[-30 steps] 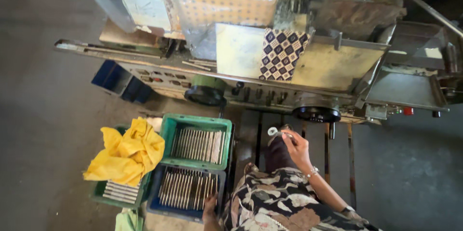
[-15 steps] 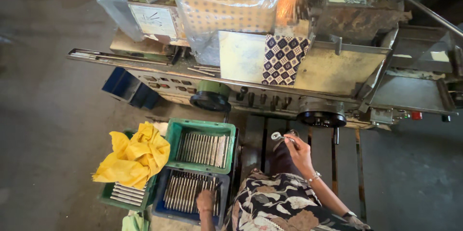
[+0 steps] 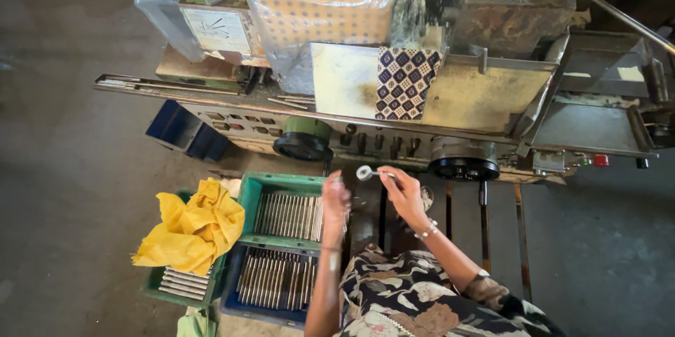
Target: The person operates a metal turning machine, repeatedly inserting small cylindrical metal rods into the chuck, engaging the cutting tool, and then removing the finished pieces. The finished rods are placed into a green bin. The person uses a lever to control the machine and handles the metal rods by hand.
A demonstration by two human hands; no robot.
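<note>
My right hand [image 3: 404, 195] is raised in front of the machine and pinches a small metal piece with a round ring end [image 3: 365, 172], which points left. Just to its left, my left hand [image 3: 335, 202] hovers over the right edge of the green tray [image 3: 247, 205]. Its fingers are curled around what looks like a thin metal strip. The green tray holds a row of several grey metal strips [image 3: 290, 215]. A blue tray [image 3: 232, 295] below it holds a similar row [image 3: 275, 279].
A large worn machine [image 3: 485, 98] spans the top, with two black handwheels [image 3: 302, 145] [image 3: 463, 167] facing me. A checkered cloth [image 3: 406, 84] and a plastic bag [image 3: 320, 17] hang on it. A yellow cloth [image 3: 191, 226] lies over another green tray [image 3: 158, 282]. I sit on a slatted wooden pallet [image 3: 485, 224].
My left hand has come up from the blue tray to the green tray's right edge, beside my right hand. The right hand has stayed roughly where it was, still holding the metal piece.
</note>
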